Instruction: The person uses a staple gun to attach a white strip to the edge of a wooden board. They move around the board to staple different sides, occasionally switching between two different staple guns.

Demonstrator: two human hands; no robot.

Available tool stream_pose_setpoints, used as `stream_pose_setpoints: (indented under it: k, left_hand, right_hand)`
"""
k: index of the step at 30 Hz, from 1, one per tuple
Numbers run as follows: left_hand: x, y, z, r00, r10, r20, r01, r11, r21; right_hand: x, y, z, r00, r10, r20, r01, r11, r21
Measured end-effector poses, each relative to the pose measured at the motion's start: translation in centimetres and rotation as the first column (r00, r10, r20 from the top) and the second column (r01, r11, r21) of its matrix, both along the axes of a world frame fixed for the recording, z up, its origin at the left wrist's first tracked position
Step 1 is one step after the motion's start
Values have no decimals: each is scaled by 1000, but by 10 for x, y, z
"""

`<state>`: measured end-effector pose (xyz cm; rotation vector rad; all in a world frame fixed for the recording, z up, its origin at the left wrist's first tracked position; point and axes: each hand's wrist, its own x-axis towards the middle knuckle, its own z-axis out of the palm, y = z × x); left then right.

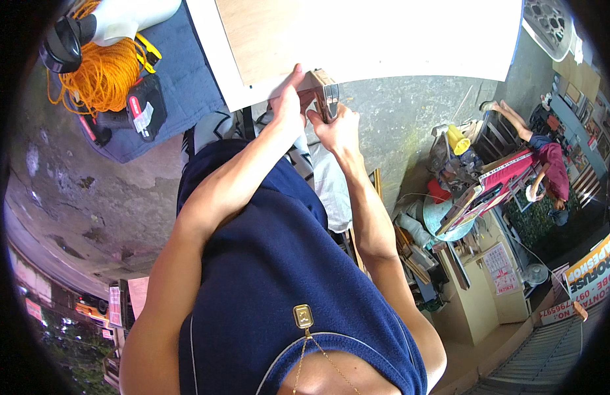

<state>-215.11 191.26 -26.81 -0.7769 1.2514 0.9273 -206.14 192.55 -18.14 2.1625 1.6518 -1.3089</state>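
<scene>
- the right hand (338, 128) is curled closed, thumb and fingers gripping the lower end of a small boxy object (326, 89).
- that boxy object has a brownish top and a shiny, metal-looking side; it sits between the two hands, just by the near edge of the white surface (384, 39).
- the left hand (290, 105) is part open, one digit pointing up along that edge; its other fingers are mostly hidden, so i cannot tell whether they also have hold of the object.
- a pale wood-toned sheet (259, 39) lies on the white surface, with much of the area beyond it washed out by glare.
- to the left, a blue surface (186, 79) carries a loose heap of orange cord (107, 76).
- a yellow-handled tool (148, 52) lies at the right side of the cord, and a black and red power tool (145, 108) rests just below.
- above the cord is a white container-like thing (130, 16) with a black end, partly cut off by the rim.
- the concrete floor (384, 118) shows past the right hand.
- farther right, well apart from the hands, are a yellow cylinder (457, 140), a round pale-blue table (448, 220) under stacked items, and another person (555, 174) in a maroon shirt.
</scene>
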Motion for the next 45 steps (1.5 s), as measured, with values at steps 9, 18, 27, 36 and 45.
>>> stream_pose_setpoints:
  k: [9, 18, 27, 36, 45]
  left_hand:
    - [-1, 5, 17, 998, 22, -54, -18, 997, 68]
    - [11, 3, 17, 997, 35, 69, -39, 998, 55]
    - [94, 78, 39, 959, 118, 258, -123, 992, 2]
    - [103, 79, 23, 973, 173, 153, -169, 985, -43]
    - [102, 79, 27, 989, 92, 114, -94, 995, 14]
  right_hand:
    - [18, 6, 29, 981, 13, -195, -31, 996, -89]
    - [42, 11, 36, 986, -123, -110, 115, 990, -76]
    - [109, 54, 22, 993, -121, -11, 121, 993, -5]
    - [112, 69, 29, 996, -86, 4, 85, 988, -132]
    - [108, 71, 22, 996, -87, -33, 84, 994, -72]
